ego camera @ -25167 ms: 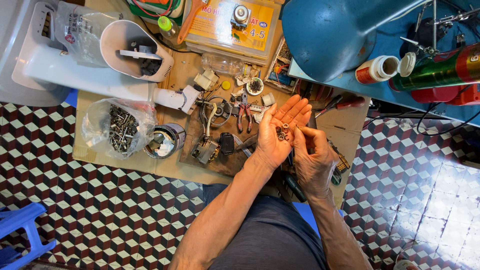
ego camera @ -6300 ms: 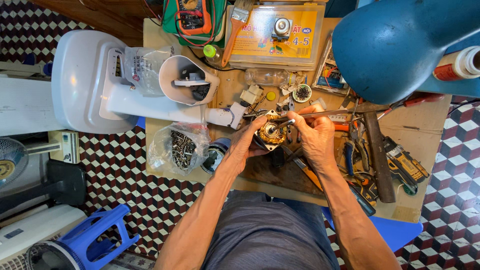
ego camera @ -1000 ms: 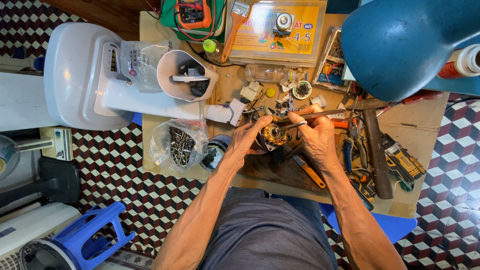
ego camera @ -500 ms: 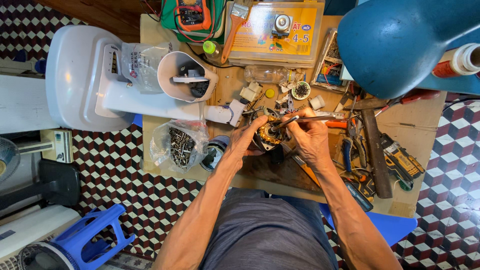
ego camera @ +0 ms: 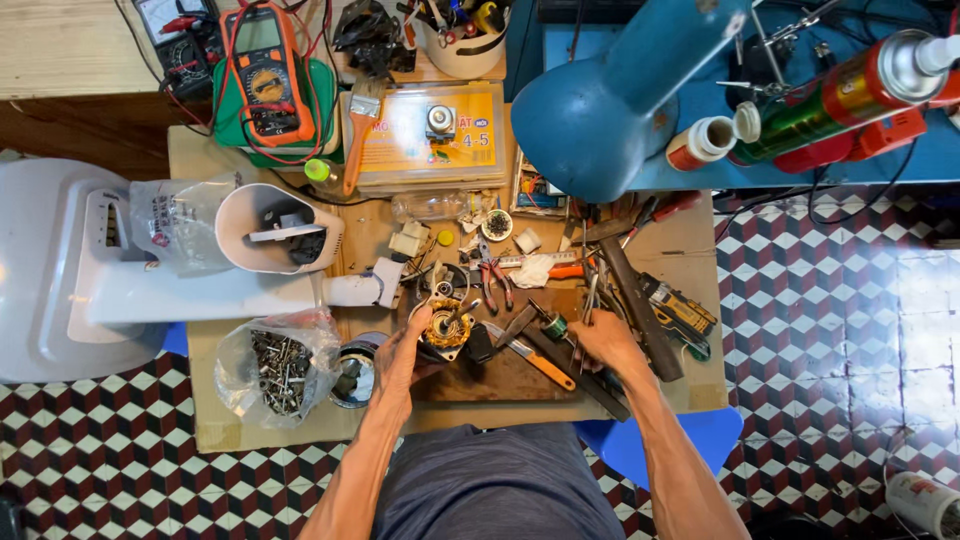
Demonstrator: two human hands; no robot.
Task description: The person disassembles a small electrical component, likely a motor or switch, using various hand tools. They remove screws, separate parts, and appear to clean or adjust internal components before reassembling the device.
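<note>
My left hand (ego camera: 403, 352) grips a small motor stator with copper windings (ego camera: 447, 332) and holds it against the wooden board (ego camera: 500, 380) at the middle of the bench. My right hand (ego camera: 603, 342) lies to the right of it, among loose tools. Its fingers curl on the handle of a screwdriver with a green collar (ego camera: 553, 327), whose shaft points up and left towards the stator. The two hands are about a hand's width apart.
A white fan base (ego camera: 60, 270) and white cup-shaped housing (ego camera: 275, 230) lie left, a bag of screws (ego camera: 275, 365) below them. Multimeter (ego camera: 265, 70), brush (ego camera: 360, 120) and parts box (ego camera: 430, 135) sit at the back. A blue lamp shade (ego camera: 620, 100) hangs over the right side. Pliers (ego camera: 495, 280) lie behind the stator.
My right hand has drawn away from the stator to the right, into the pile of tools. My left hand still holds the stator in the same spot.
</note>
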